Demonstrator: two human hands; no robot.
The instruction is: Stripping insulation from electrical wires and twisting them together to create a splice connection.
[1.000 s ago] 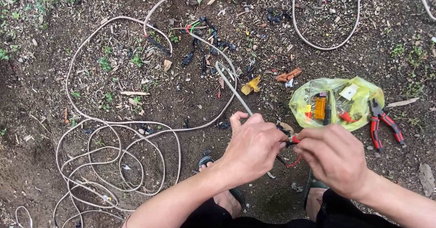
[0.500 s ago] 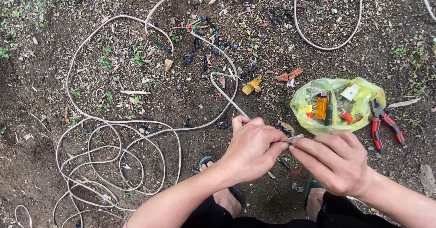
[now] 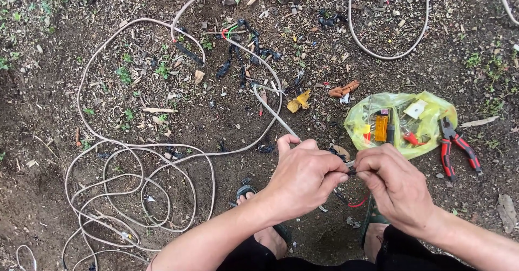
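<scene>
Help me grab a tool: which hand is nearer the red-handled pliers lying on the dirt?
Right. The right hand sits just left of the red-handled pliers; the left hand lies farther left, beyond it.

cable loops [image 3: 135,195] left, bag [image 3: 400,121], pliers [image 3: 454,149] right

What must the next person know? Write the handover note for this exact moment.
Left hand: closed around the white cable, near its end.
Right hand: fingertips pinching the bared cable end where the hands meet; a red wire hangs below.
Nearby: red-handled pliers on the soil beside the yellow bag of small parts.
Done: black sheath scraps lie on the dirt.
Left: the cable end is not yet finished.
</scene>
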